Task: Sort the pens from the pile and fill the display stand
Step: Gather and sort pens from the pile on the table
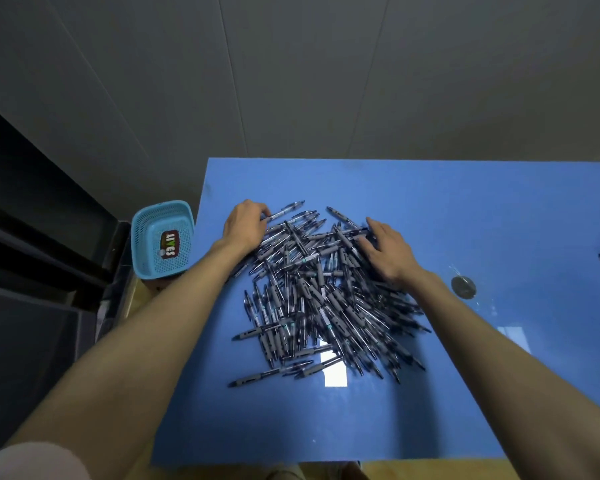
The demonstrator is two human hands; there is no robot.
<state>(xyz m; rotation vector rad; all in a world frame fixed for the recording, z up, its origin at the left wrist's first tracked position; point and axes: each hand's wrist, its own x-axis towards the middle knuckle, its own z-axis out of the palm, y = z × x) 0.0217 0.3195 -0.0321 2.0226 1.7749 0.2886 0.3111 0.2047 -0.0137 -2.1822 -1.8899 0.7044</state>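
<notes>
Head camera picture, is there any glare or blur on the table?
Head view: a bright white glare patch sits on the blue table beside the near edge of the pen pile; a fainter reflection lies to the right; the pens look slightly soft; wide-angle distortion stretches the forearms.

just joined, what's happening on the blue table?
A person has both hands on a big pile of pens on the blue table. The left hand rests at the pile's far left edge, the right hand on its far right side, fingers spread over the pens. No display stand is in view. A blue basket sits off the table's left edge.
</notes>
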